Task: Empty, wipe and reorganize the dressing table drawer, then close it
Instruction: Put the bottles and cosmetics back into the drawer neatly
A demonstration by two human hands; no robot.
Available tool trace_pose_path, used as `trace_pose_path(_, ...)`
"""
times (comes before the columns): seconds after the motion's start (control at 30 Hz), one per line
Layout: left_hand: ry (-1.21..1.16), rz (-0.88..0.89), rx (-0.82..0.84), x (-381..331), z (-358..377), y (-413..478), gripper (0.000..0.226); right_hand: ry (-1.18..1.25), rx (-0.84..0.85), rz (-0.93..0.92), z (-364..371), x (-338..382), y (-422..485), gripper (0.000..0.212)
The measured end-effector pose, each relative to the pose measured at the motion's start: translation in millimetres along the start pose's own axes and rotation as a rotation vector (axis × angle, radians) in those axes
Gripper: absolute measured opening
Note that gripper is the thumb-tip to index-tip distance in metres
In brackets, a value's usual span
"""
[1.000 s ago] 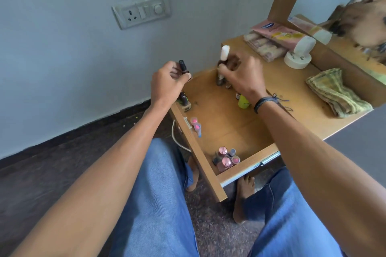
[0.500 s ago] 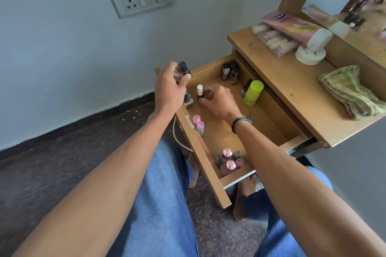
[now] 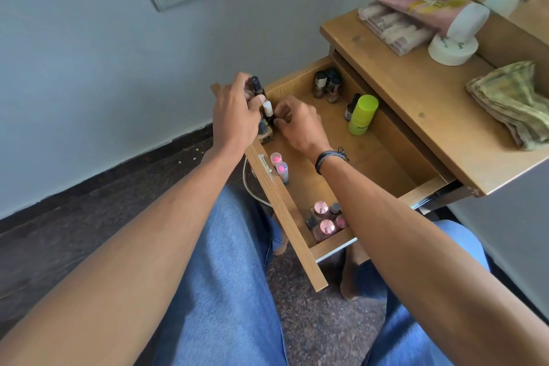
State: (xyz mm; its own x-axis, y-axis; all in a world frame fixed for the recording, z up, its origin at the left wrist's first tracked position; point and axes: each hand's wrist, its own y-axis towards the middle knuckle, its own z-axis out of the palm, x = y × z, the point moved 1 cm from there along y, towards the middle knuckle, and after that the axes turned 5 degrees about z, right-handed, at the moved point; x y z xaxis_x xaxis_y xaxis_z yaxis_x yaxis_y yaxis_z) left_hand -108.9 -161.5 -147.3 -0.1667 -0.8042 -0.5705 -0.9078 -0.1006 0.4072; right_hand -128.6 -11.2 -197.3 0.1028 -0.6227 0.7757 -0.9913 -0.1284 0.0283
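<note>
Dressing table (image 3: 416, 104): folded cloth (image 3: 511, 104) on top | drawer (image 3: 380, 163): pulled open beneath, holding green bottle (image 3: 363, 114), dark bottles (image 3: 326, 86) at back, pink-capped bottles (image 3: 322, 221) in front corner | left hand (image 3: 234, 116): grips dark-capped bottle (image 3: 255, 85) | right hand (image 3: 300, 125): apparently pinches white-capped bottle (image 3: 267, 108) alongside.

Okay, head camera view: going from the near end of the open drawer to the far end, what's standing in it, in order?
Cluster of pink-capped bottles → two pink-topped tubes → lime green bottle → dark bottles in the far corner.
</note>
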Motion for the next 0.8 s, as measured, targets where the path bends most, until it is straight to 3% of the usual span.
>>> trace_pose_path(0.13,0.017,0.001,0.016,-1,-1,1,0.029,-0.018,-0.015,0.003,2,0,3,0.015)
trace_pose_path(0.53,0.032,0.002,0.067,-4,-2,0,0.023,-0.085,0.074,0.033,-6,7,3,0.045)
trace_pose_path(0.7,0.058,0.030,0.153,-6,-5,1,0.026,0.097,-0.011,0.047,-20,11,3,0.026)
trace_pose_path(0.8,0.086,0.030,0.181,-7,-5,2,0.029,0.149,0.039,0.016,-25,11,4,0.020)
